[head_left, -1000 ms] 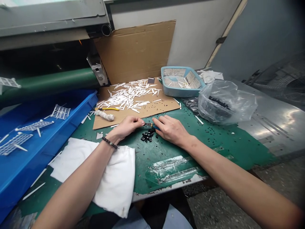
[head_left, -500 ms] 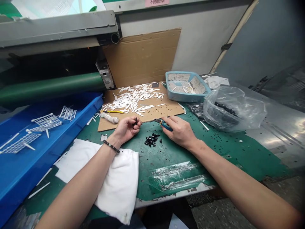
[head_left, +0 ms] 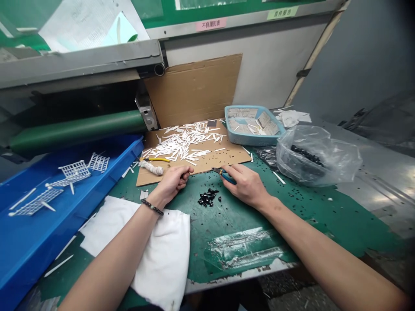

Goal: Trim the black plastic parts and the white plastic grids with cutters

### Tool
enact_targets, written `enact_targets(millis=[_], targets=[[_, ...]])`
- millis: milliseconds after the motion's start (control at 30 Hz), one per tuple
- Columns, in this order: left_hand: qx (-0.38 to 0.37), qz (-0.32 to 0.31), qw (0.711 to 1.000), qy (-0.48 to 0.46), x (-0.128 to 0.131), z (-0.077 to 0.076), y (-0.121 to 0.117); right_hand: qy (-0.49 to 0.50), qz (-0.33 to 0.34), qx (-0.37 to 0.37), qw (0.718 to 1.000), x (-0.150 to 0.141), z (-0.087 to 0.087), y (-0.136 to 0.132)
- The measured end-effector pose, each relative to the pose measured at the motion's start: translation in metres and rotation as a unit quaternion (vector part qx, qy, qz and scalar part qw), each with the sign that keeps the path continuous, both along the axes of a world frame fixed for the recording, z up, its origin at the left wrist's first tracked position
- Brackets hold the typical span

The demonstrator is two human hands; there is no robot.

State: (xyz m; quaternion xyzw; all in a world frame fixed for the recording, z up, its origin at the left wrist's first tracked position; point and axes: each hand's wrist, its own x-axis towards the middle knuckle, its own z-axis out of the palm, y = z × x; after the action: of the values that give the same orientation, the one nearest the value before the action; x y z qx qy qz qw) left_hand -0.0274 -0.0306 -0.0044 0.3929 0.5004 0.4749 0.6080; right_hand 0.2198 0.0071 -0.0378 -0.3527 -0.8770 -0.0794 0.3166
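Observation:
My left hand (head_left: 173, 181) rests on the green bench at the front edge of a flat cardboard sheet (head_left: 223, 154), its fingers curled shut; what they pinch is hidden. My right hand (head_left: 246, 185) grips small blue-handled cutters (head_left: 223, 174), the jaws pointing left toward my left hand. A small pile of black plastic pieces (head_left: 209, 197) lies on the bench between and just below both hands. Several white plastic sticks (head_left: 183, 143) are heaped on the cardboard behind the hands.
A blue bin (head_left: 39, 233) with white grid parts stands at the left. A white cloth (head_left: 162, 246) lies under my left forearm. A light blue tray (head_left: 249, 137) and a clear bag (head_left: 316, 155) of black parts sit at the right. Yellow-handled pliers (head_left: 155, 160) lie on the cardboard.
My hands drew apart from working together over the black pile. The left hand curled closed and settled by the cardboard edge; the right hand still holds the cutters. The camera tilted up.

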Motion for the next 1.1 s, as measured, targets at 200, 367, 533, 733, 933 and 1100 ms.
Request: enact_targets(millis=[200,367,533,733,933,1100], targets=[[0.096,0.120,0.897,0.415,-0.034,0.026,0.019,0.002,-0.007,0.000,1.000,0.005,-0.006,0.006],[0.068,0.013,0.736,0.674,-0.060,0.035,0.032,0.004,-0.007,-0.008,1.000,0.005,-0.007,0.008],[0.027,-0.020,0.681,0.731,-0.066,0.037,0.033,0.002,-0.013,-0.006,1.000,0.005,-0.005,0.008],[-0.021,-0.039,0.660,0.750,-0.091,0.045,0.019,0.004,-0.014,-0.012,1.000,0.006,-0.005,0.008],[-0.016,-0.024,0.666,0.746,-0.094,0.038,0.014,-0.003,-0.003,-0.011,1.000,0.005,-0.007,0.009],[-0.017,0.007,0.676,0.737,-0.085,0.028,0.020,-0.002,-0.013,-0.010,1.000,0.005,-0.008,0.009]])
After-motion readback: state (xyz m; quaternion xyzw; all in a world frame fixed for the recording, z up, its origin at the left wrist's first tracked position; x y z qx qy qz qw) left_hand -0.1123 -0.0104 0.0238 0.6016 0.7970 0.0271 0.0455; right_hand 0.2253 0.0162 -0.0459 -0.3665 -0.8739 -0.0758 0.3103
